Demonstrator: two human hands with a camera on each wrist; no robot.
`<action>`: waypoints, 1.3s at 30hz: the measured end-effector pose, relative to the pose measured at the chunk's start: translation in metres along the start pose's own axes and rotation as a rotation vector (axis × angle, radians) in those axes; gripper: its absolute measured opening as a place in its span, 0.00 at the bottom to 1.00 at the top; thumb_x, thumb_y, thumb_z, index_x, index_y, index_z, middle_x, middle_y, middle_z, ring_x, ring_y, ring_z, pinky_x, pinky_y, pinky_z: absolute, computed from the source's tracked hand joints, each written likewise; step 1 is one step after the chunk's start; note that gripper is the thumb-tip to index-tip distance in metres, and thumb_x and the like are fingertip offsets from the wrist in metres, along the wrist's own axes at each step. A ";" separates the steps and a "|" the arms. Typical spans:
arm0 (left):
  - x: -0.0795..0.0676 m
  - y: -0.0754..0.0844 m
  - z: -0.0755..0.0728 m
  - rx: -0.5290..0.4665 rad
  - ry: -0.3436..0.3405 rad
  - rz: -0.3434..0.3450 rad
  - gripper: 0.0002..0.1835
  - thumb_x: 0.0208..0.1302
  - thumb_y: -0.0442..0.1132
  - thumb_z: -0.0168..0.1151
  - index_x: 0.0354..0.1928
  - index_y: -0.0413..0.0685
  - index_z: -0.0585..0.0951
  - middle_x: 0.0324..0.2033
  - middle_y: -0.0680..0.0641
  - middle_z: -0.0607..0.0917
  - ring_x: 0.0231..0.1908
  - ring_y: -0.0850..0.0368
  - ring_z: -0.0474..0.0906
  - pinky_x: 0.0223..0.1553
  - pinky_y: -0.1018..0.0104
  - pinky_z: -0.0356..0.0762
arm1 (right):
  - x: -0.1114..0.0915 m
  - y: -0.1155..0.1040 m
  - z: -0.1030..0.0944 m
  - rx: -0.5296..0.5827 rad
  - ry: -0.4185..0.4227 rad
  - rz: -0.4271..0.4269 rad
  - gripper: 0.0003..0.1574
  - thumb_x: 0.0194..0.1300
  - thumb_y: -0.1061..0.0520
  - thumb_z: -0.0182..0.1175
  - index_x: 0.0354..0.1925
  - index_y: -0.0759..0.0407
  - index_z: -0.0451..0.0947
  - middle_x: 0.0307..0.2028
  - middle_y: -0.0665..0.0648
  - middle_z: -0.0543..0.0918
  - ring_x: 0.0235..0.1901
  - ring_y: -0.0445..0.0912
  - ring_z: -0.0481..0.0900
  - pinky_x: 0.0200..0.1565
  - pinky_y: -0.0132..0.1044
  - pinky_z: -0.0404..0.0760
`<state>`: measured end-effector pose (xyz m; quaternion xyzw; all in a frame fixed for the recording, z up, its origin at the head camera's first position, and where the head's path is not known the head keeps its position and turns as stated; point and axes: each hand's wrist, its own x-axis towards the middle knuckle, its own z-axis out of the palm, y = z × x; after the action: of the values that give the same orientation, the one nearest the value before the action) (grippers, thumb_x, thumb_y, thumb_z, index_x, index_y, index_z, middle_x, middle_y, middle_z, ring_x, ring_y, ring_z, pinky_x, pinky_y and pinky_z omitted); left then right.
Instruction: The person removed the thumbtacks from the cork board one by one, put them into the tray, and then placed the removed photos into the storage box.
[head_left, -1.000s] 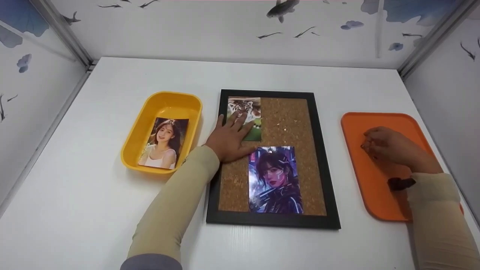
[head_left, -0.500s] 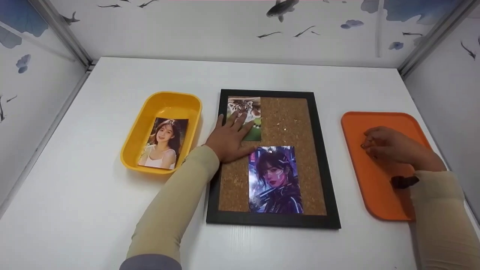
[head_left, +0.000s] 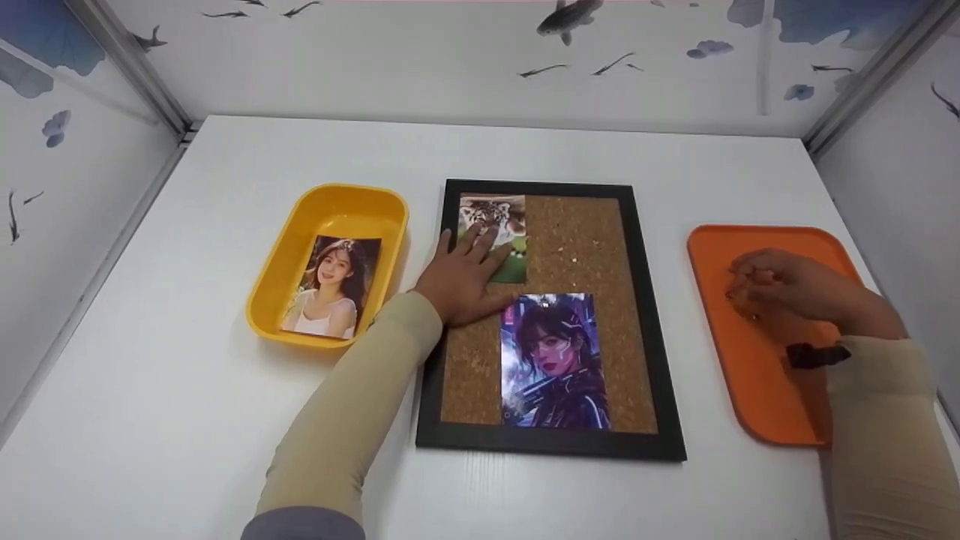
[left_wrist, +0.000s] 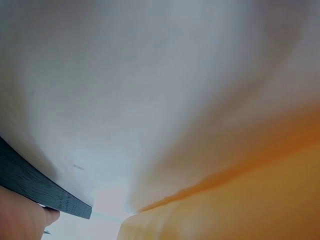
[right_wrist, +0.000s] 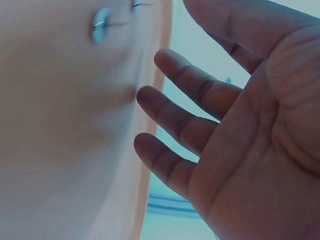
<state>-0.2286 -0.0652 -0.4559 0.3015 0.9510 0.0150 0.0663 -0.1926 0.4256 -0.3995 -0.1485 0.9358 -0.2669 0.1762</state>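
My left hand (head_left: 463,281) lies with spread fingers over a tiger photo (head_left: 514,268) at the upper left of a cork board (head_left: 574,232) framed in black. Lower on the board is a purple picture of a figure (head_left: 555,367), with a small shiny spot near its top edge. My right hand (head_left: 799,285) hovers low at the orange tray (head_left: 776,409), its fingers loosely bent. In the right wrist view, pins (right_wrist: 100,26) show on the tray beside the fingers (right_wrist: 175,112). The thumb's and index finger's tips are cut off there, and I see nothing held.
A yellow basin (head_left: 262,322) with a portrait photo (head_left: 326,296) inside stands left of the board. The white table (head_left: 150,375) is bounded by patterned panels (head_left: 450,82) behind and at both sides. A dark piece (head_left: 817,355) sits at my right wrist.
The right wrist and sleeve have shifted slightly right, while the fingertips stay at about the same spot on the tray. My left hand keeps its place on the tiger photo.
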 end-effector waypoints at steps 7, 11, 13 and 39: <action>0.001 0.001 -0.002 0.017 0.001 0.000 0.49 0.64 0.79 0.25 0.80 0.61 0.43 0.78 0.46 0.39 0.77 0.46 0.31 0.71 0.38 0.30 | 0.009 -0.024 -0.007 -0.058 0.010 -0.015 0.19 0.71 0.57 0.61 0.59 0.55 0.77 0.59 0.58 0.77 0.56 0.51 0.71 0.48 0.28 0.72; 0.002 0.002 0.000 0.011 0.005 0.001 0.49 0.64 0.79 0.25 0.80 0.61 0.43 0.78 0.46 0.40 0.77 0.46 0.31 0.71 0.38 0.29 | 0.019 -0.037 -0.010 -0.057 0.008 -0.037 0.17 0.69 0.60 0.63 0.55 0.56 0.79 0.60 0.58 0.76 0.56 0.51 0.71 0.47 0.27 0.72; 0.001 0.001 0.001 0.005 0.009 0.001 0.49 0.64 0.80 0.25 0.80 0.61 0.43 0.78 0.47 0.40 0.77 0.47 0.31 0.71 0.38 0.28 | 0.025 -0.044 -0.010 -0.044 -0.009 -0.058 0.17 0.68 0.62 0.63 0.55 0.57 0.78 0.59 0.58 0.76 0.56 0.50 0.71 0.46 0.27 0.72; 0.000 0.001 0.000 0.020 -0.002 -0.016 0.49 0.63 0.80 0.24 0.80 0.62 0.43 0.78 0.47 0.39 0.77 0.46 0.31 0.72 0.40 0.29 | 0.108 -0.143 0.007 -0.125 -0.097 -0.185 0.14 0.68 0.65 0.59 0.52 0.58 0.79 0.58 0.58 0.76 0.57 0.56 0.72 0.56 0.57 0.73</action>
<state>-0.2278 -0.0645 -0.4559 0.2947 0.9534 0.0047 0.0644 -0.2596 0.2661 -0.3529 -0.2578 0.9232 -0.2155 0.1864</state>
